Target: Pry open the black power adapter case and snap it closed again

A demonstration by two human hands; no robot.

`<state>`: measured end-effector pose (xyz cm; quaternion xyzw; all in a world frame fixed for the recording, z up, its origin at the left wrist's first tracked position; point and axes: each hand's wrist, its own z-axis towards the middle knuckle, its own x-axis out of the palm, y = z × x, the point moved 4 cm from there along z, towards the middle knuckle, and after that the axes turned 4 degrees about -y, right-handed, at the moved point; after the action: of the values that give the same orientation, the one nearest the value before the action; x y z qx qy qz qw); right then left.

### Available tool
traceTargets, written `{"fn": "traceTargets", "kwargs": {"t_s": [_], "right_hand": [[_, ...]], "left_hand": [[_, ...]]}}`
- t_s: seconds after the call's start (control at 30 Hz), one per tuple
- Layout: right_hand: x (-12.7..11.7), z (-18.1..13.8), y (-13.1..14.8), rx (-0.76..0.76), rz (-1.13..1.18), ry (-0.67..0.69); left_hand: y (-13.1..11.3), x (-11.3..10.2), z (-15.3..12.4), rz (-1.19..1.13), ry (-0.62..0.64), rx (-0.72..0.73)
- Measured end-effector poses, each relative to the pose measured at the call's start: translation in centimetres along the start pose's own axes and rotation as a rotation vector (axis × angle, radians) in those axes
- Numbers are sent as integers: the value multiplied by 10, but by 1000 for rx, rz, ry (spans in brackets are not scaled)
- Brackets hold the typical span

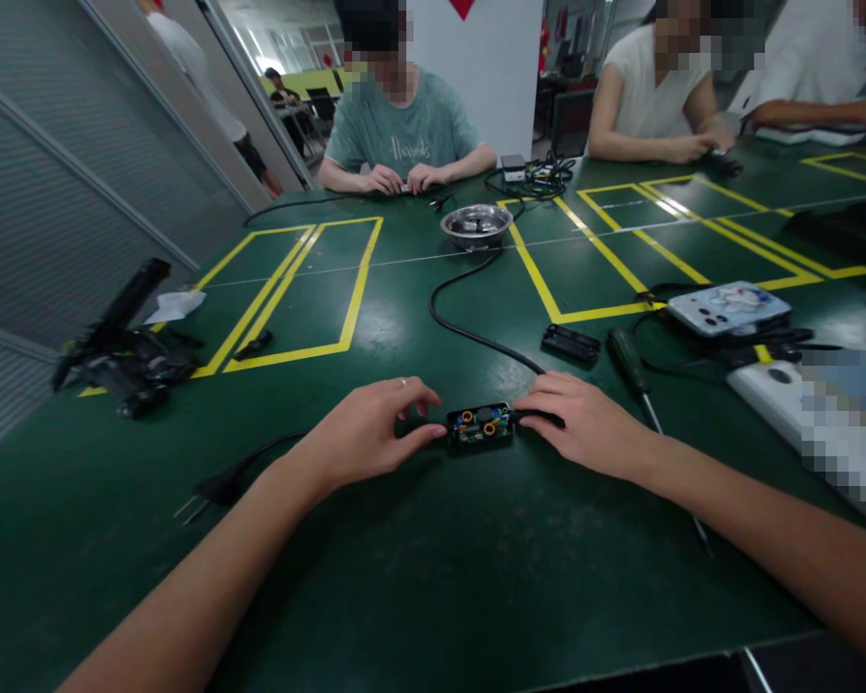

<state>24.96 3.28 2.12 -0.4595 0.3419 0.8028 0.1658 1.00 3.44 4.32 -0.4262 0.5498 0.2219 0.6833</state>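
Observation:
In front of me on the table lies an open black adapter case (480, 425), with a circuit board and copper coils showing inside. A black cable leaves each end of it. My left hand (375, 428) is at the left end, its thumb against the cable there and its index finger curled above. The left cable runs behind my wrist to a two-pin plug (220, 486). My right hand (584, 419) pinches the right-hand cable (541, 417) close to the case. Beyond that hand lies a loose black case cover (571, 344).
A screwdriver (629, 361) lies partly under my right forearm. Farther right are a phone (728, 308) and a white device (779, 404). A metal bowl (476, 223) with small parts stands ahead; black equipment (126, 356) sits at left. Several people sit across the green table (404, 597).

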Motion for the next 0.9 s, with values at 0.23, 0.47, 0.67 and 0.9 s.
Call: {"fn": "traceTargets", "kwargs": {"t_s": [0.23,0.47,0.67,0.9], "right_hand": [[-1,0,0,-18,35,0],[0,0,8,-69,-48,54],[1,1,5,-61,-41,16],[-35,4,-45,90,-390,-218]], "left_hand": [[7,5,2,-287,116,-88],[9,9,3,-332,113,-117],[4,11,4,-317,122,-114],[7,9,5,-309,120,-147]]}}
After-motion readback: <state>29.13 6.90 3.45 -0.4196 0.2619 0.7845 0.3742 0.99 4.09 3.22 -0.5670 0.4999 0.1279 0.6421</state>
